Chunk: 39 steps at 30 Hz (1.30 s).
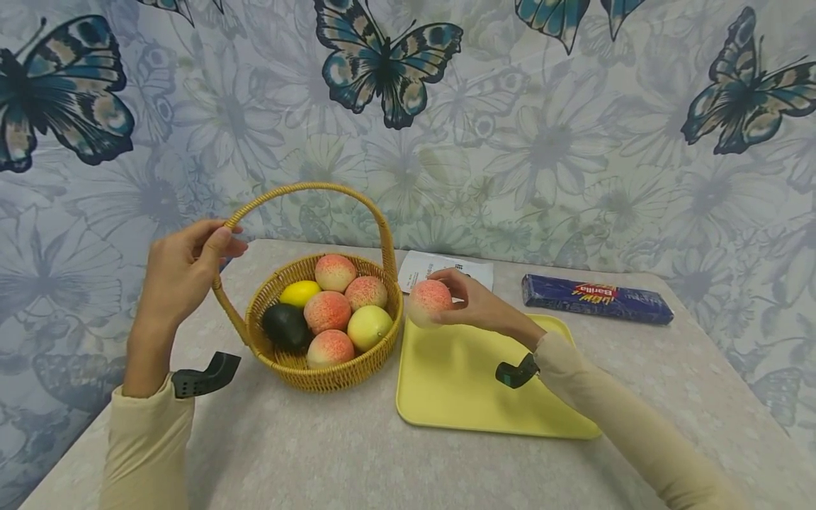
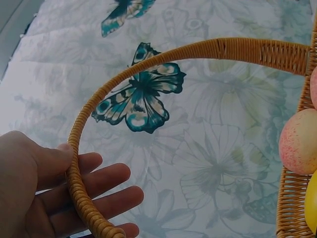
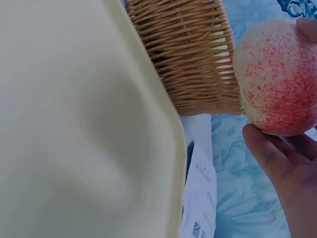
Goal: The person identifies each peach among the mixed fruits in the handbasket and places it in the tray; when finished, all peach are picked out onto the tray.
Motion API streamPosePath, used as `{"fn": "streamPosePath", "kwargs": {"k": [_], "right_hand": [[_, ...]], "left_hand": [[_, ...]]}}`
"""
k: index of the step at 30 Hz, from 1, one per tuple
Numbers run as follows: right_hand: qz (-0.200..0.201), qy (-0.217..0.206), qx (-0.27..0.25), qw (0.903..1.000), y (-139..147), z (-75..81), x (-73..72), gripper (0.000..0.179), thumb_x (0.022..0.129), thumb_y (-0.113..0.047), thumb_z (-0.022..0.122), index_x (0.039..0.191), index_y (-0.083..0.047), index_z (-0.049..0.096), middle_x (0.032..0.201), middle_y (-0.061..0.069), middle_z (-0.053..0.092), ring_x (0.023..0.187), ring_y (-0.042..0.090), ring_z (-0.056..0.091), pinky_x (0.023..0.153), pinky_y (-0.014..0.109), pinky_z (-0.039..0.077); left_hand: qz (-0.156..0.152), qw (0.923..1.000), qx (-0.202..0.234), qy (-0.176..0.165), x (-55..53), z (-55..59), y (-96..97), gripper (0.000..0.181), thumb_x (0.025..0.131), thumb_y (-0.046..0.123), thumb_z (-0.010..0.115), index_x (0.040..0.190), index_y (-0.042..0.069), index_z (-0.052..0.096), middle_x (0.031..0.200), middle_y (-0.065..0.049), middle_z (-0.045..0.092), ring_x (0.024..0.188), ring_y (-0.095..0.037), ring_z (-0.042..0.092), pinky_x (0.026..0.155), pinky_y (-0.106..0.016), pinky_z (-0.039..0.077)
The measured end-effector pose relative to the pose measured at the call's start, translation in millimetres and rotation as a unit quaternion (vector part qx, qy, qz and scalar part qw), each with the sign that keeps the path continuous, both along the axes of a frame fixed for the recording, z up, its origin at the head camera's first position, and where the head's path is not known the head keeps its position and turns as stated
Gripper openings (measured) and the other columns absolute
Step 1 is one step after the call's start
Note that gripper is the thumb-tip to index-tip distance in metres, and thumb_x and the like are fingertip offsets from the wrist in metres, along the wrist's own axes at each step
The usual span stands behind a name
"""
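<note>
My left hand pinches the left side of the arched handle of a wicker basket. In the left wrist view, the thumb lies on one side of the handle and the fingers behind it. The basket holds several peaches, a lemon, a dark avocado and a round yellow-green fruit. Just right of the basket, my right hand grips another peach between thumb and fingers, above the left back corner of a yellow tray.
A blue Barilla pasta box lies behind the tray to the right. A white printed paper is at the back, partly hidden by the right hand. Behind the table hangs a butterfly-patterned cloth.
</note>
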State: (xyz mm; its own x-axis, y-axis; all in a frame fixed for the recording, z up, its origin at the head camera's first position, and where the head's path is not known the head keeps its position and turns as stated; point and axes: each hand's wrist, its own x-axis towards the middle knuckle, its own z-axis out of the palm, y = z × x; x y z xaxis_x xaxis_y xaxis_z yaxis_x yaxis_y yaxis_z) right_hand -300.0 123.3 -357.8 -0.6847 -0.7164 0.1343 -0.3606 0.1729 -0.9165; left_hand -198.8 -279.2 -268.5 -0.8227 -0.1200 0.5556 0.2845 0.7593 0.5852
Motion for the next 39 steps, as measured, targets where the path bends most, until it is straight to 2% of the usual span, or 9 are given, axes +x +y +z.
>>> {"fn": "streamPosePath", "kwargs": {"k": [4, 11, 19, 23, 26, 31, 39], "right_hand": [[-0.005, -0.011, 0.014, 0.9998, 8, -9.6, -1.8, 0.063, 0.084, -0.013, 0.073, 0.137, -0.010, 0.039, 0.132, 0.011, 0.050, 0.124, 0.026, 0.050, 0.100, 0.039, 0.047], [-0.031, -0.004, 0.057, 0.9979, 13, -24.5, -3.5, 0.068, 0.084, -0.017, 0.074, 0.140, -0.008, 0.038, 0.135, 0.013, 0.048, 0.124, 0.029, 0.050, 0.098, 0.040, 0.048], [-0.029, -0.005, 0.070, 0.9971, 11, -43.1, -6.1, 0.063, 0.085, -0.013, 0.073, 0.138, -0.007, 0.040, 0.136, 0.013, 0.047, 0.126, 0.032, 0.048, 0.098, 0.042, 0.047], [-0.027, -0.008, 0.069, 0.9972, 10, -46.4, -5.8, 0.061, 0.084, -0.013, 0.074, 0.136, -0.008, 0.042, 0.135, 0.013, 0.047, 0.126, 0.031, 0.049, 0.100, 0.042, 0.046], [-0.030, -0.009, 0.069, 0.9971, 10, -48.0, -6.4, 0.061, 0.083, -0.011, 0.074, 0.135, -0.009, 0.042, 0.133, 0.012, 0.048, 0.125, 0.030, 0.049, 0.100, 0.042, 0.046], [-0.037, -0.007, 0.072, 0.9967, 11, -49.7, -6.1, 0.062, 0.083, -0.006, 0.072, 0.137, -0.004, 0.040, 0.134, 0.015, 0.047, 0.125, 0.033, 0.049, 0.101, 0.045, 0.045], [-0.044, -0.018, 0.073, 0.9962, 12, -46.3, -3.4, 0.066, 0.082, -0.001, 0.071, 0.138, 0.003, 0.036, 0.135, 0.020, 0.045, 0.126, 0.038, 0.046, 0.103, 0.048, 0.042]], "left_hand": [[-0.004, 1.0000, 0.002, -0.001, -0.9, -0.6, -0.2, 0.038, 0.101, 0.033, 0.046, 0.119, 0.004, 0.064, 0.099, -0.018, 0.070, 0.077, 0.018, 0.052, 0.066, -0.002, 0.042], [-0.006, 0.9999, 0.001, 0.012, -0.8, -1.7, -0.6, 0.036, 0.101, 0.032, 0.047, 0.117, 0.005, 0.065, 0.097, -0.018, 0.071, 0.077, 0.018, 0.055, 0.067, -0.003, 0.042], [-0.011, 0.9999, 0.010, 0.008, 0.9, -3.9, -5.5, 0.034, 0.101, 0.030, 0.049, 0.117, 0.005, 0.065, 0.094, -0.014, 0.071, 0.077, 0.016, 0.058, 0.067, -0.003, 0.044], [-0.008, 0.9999, 0.010, 0.010, 2.0, -3.4, -7.0, 0.034, 0.100, 0.030, 0.050, 0.117, 0.006, 0.066, 0.091, -0.006, 0.072, 0.076, 0.017, 0.058, 0.065, -0.003, 0.044], [-0.008, 0.9999, 0.012, 0.008, 1.8, -2.7, -6.3, 0.034, 0.100, 0.030, 0.050, 0.117, 0.006, 0.066, 0.091, -0.005, 0.072, 0.076, 0.017, 0.058, 0.064, -0.003, 0.044], [-0.010, 0.9998, 0.016, 0.001, 0.5, -2.2, -5.2, 0.034, 0.100, 0.030, 0.049, 0.117, 0.006, 0.065, 0.091, -0.005, 0.072, 0.077, 0.016, 0.058, 0.065, -0.003, 0.044], [-0.015, 0.9997, 0.018, 0.007, -3.1, -0.4, -2.0, 0.033, 0.100, 0.030, 0.049, 0.115, 0.005, 0.066, 0.087, 0.008, 0.069, 0.077, 0.013, 0.059, 0.068, -0.002, 0.044]]}}
